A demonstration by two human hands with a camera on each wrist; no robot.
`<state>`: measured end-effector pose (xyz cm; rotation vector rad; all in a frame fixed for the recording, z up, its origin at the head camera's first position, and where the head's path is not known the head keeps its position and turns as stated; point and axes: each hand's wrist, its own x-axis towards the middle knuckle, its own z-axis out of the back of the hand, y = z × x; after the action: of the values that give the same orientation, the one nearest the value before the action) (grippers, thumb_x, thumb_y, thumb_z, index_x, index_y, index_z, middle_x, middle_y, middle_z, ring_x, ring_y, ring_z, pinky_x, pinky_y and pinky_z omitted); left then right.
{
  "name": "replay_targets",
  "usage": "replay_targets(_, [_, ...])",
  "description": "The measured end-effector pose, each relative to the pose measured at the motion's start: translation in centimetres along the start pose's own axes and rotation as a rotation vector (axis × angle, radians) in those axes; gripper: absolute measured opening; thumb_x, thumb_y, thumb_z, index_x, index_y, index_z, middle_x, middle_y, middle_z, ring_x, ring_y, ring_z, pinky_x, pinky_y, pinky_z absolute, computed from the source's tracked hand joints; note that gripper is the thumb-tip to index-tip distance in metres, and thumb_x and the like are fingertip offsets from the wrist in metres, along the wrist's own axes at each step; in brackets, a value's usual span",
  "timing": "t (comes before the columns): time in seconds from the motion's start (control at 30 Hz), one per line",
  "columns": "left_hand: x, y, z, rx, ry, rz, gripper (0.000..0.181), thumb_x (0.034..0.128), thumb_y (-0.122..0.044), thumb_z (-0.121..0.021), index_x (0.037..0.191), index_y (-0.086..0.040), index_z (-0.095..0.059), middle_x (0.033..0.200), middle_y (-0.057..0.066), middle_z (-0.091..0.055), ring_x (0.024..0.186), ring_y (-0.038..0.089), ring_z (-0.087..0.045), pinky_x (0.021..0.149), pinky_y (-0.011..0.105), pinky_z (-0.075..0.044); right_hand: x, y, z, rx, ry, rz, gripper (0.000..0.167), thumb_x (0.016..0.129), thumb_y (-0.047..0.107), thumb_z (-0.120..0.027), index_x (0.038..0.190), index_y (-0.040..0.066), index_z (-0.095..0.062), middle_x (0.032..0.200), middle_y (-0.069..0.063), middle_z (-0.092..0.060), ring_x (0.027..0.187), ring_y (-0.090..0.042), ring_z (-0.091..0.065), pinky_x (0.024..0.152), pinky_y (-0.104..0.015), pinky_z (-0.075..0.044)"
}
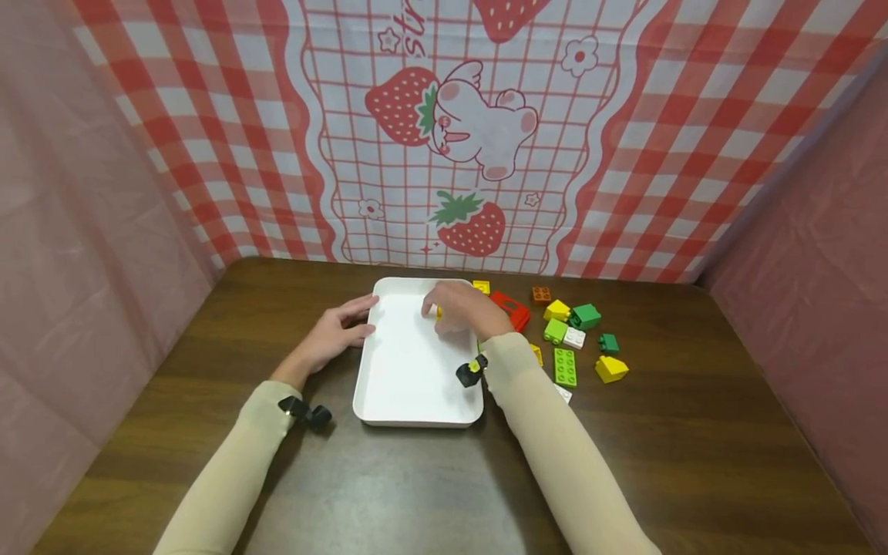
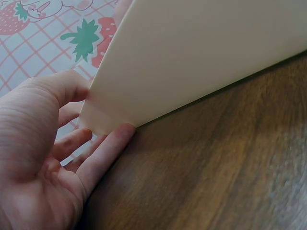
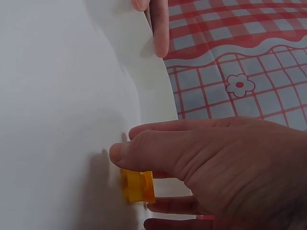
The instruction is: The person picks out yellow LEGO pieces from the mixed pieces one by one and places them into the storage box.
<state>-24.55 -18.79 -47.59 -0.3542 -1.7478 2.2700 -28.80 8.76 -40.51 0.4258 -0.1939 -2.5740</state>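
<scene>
A white tray [image 1: 416, 370] lies on the table. My left hand [image 1: 331, 337] touches its left wall, fingers spread; in the left wrist view the fingertips of that hand [image 2: 53, 139] rest against the tray's outer side [image 2: 192, 52]. Over the tray's upper right part is my right hand [image 1: 463, 310], with a small yellow brick [image 1: 438, 311] at its fingers. In the right wrist view the right hand [image 3: 206, 163] pinches the yellow brick [image 3: 138, 186] beside the tray's inner wall [image 3: 152, 91]; the brick's far side is hidden by the thumb.
Right of the tray lie loose bricks: a red piece [image 1: 512, 311], a yellow brick [image 1: 481, 287], an orange brick [image 1: 541, 294], a long light green brick [image 1: 565, 367], a dark green brick [image 1: 585, 316], a white brick [image 1: 573, 338] and a yellow sloped brick [image 1: 611, 369]. A patterned cloth hangs behind.
</scene>
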Motion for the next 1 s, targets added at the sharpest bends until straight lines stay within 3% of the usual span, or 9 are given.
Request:
replay_targets(0.27, [0.1,0.2,0.2,0.003,-0.005,-0.001,0.065,0.1112,-0.002,-0.066,0.172,-0.002,-0.043,0.187,0.02,-0.03,0.164,0.049,-0.043,0.092,0.017,-0.066,-0.4,0.1,0.6,0.075,0.02,-0.032,0.036,0.103,0.009,-0.078,0.138,0.018,-0.08,0.164,-0.003,-0.065,0.156,-0.028,-0.055,0.137,-0.046,-0.044])
replay_targets(0.43, [0.3,0.4,0.3,0.01,-0.004,0.001,0.065,0.1114,-0.004,-0.067,0.172,-0.003,-0.043,0.187,0.019,-0.029,0.164,0.049,-0.044,0.095,0.02,-0.067,-0.6,0.2,1.2,0.106,0.036,-0.053,0.036,0.105,0.011,-0.079,0.139,0.019,-0.079,0.165,-0.003,-0.063,0.154,-0.029,-0.054,0.135,-0.05,-0.046])
replay_targets(0.77, [0.2,0.4,0.2,0.015,0.0,0.006,0.065,0.1114,-0.005,-0.068,0.172,-0.003,-0.043,0.187,0.019,-0.029,0.164,0.048,-0.044,0.096,0.022,-0.068,-0.5,0.3,2.8,0.004,0.05,-0.042,0.034,0.107,0.017,-0.078,0.141,0.023,-0.079,0.162,-0.005,-0.065,0.143,-0.029,-0.06,0.12,-0.051,-0.057])
replay_targets(1.0, [0.2,0.3,0.1,0.023,0.002,0.01,0.065,0.1118,-0.005,-0.067,0.172,-0.003,-0.043,0.187,0.02,-0.029,0.164,0.049,-0.045,0.097,0.024,-0.068,-0.8,0.4,3.8,0.012,0.07,-0.053,0.038,0.107,0.018,-0.079,0.145,0.021,-0.077,0.162,-0.005,-0.066,0.133,-0.029,-0.064,0.121,-0.05,-0.059])
